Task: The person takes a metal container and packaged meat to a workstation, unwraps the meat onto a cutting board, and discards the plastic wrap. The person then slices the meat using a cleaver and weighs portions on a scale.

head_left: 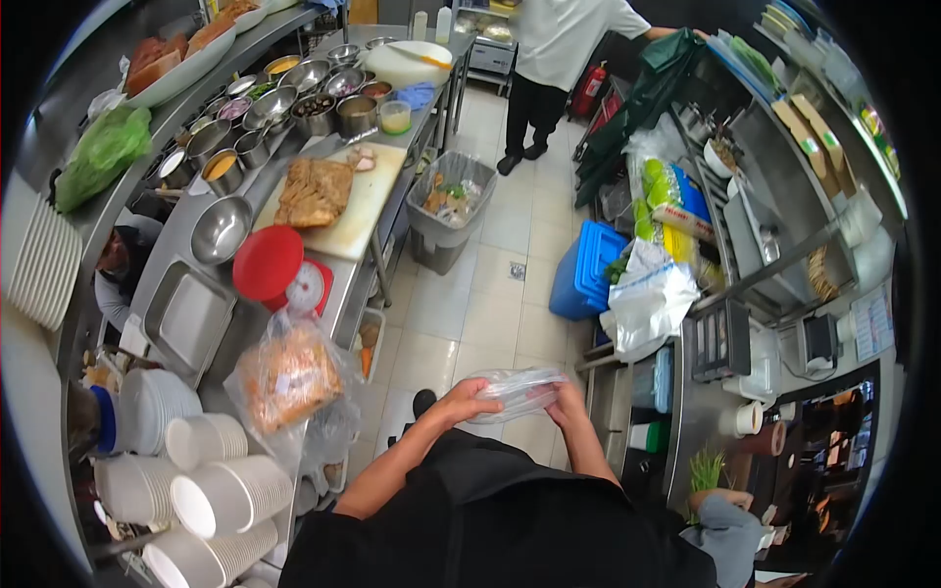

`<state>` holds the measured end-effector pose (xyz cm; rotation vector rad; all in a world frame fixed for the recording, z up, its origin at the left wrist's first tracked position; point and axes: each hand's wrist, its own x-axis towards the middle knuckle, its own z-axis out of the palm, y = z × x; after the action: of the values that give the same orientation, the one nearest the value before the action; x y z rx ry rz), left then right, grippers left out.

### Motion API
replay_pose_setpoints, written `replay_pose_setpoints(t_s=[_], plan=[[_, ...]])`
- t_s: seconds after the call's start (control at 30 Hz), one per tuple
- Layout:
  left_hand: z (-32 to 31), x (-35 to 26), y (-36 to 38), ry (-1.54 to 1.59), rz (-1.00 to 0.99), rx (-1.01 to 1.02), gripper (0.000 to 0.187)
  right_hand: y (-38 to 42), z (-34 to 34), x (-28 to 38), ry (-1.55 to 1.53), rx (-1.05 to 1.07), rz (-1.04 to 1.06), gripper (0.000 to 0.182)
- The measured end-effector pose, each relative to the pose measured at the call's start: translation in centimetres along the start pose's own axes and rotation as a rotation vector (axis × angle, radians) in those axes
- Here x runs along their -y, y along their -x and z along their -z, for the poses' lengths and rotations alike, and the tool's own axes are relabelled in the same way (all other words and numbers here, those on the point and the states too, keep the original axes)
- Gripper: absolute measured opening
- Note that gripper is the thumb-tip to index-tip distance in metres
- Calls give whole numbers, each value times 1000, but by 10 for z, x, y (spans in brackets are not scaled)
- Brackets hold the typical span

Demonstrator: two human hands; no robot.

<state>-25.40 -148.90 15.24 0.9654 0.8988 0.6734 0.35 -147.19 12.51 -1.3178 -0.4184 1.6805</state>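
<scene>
My left hand (pixel 469 400) and my right hand (pixel 568 399) together hold a clear plastic bag (pixel 517 388) in front of my chest, one hand at each end. The bag looks crumpled and I cannot tell if anything is in it. Just left of my left arm a larger clear bag of orange-brown food (pixel 289 377) stands on the steel counter (pixel 230 328).
The counter holds a red kitchen scale (pixel 279 269), steel tray (pixel 186 318), steel bowl (pixel 221 230), cutting board with fried food (pixel 333 196), several metal containers and stacked white bowls (pixel 211 490). A lined bin (pixel 449 206) and blue crate (pixel 586 269) flank the aisle. Another person (pixel 554 59) stands at the far end.
</scene>
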Motion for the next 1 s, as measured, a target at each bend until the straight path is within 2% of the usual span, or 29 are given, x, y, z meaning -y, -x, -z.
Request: replay_pose_setpoints(t_s=[0.03, 0.1, 0.13, 0.17, 0.2, 0.23, 0.27, 0.3, 0.37, 0.4, 0.43, 0.47, 0.5, 0.57, 0.6, 0.67, 0.7, 0.8, 0.87, 0.93, 0.97, 1.0], plan=[[11, -9, -15, 4, -12, 5, 14, -1, -17, 20, -212, 74, -53, 23], [35, -26, -47, -252, -43, -323, 18, -5, -45, 44, -296, 6, -17, 20], [41, -45, -56, 45, -60, -392, 13, -7, -48, 53, -184, 292, -28, 20], [53, -53, -68, 41, -53, -389, 13, 0, -65, 65, -71, 577, -39, 21], [65, -60, -79, 255, -108, -449, 15, 8, -88, 69, 256, 378, 14, 27], [76, -68, -90, 470, -169, -506, 18, 1, -102, 65, 253, 380, 16, 27], [81, -86, -92, 549, -200, -543, 23, -6, -112, 60, 342, 355, 71, 27], [86, -99, -86, 552, -205, -548, 23, -13, -120, 56, 434, 332, 124, 27], [95, -125, -74, 548, -90, -388, 25, -41, -120, 47, 442, 324, 123, 26], [106, -104, -81, 482, -49, -292, 24, -54, -121, 46, 547, 164, 112, 23], [109, -98, -79, 484, -58, -303, 24, -68, -126, 47, 644, 5, 108, 21], [110, -92, -77, 383, 12, -258, 23, -79, -131, 50, 548, -96, 127, 16], [112, -90, -80, 269, 79, -198, 24, -91, -136, 56, 535, -99, 141, 16], [108, -99, -76, 95, 63, -189, 30, -114, -136, 68, 174, -147, 106, 14], [109, -98, -78, 111, 23, -137, 36, -128, -131, 69, 146, -164, 133, 14], [117, -97, -85, 132, -49, -111, 47, -165, -127, 69, 244, 3, 91, 15], [123, -102, -90, 140, -81, -141, 53, -166, -144, 78, 318, -17, 64, 14], [140, -121, -104, 101, -175, -335, 63, -196, -185, 84, 394, 61, 97, 14], [157, -118, -124, 127, -236, -430, 65, -222, -201, 96, 464, 230, 54, 15], [190, -104, -150, -147, -340, -750, 73, -248, -214, 114, 484, 341, 63, 17], [189, -122, -150, -175, -345, -768, 73, -260, -221, 119, 504, 421, 62, 19], [182, -141, -154, -146, -319, -880, 79, -271, -227, 128, 590, 434, 140, 15]])
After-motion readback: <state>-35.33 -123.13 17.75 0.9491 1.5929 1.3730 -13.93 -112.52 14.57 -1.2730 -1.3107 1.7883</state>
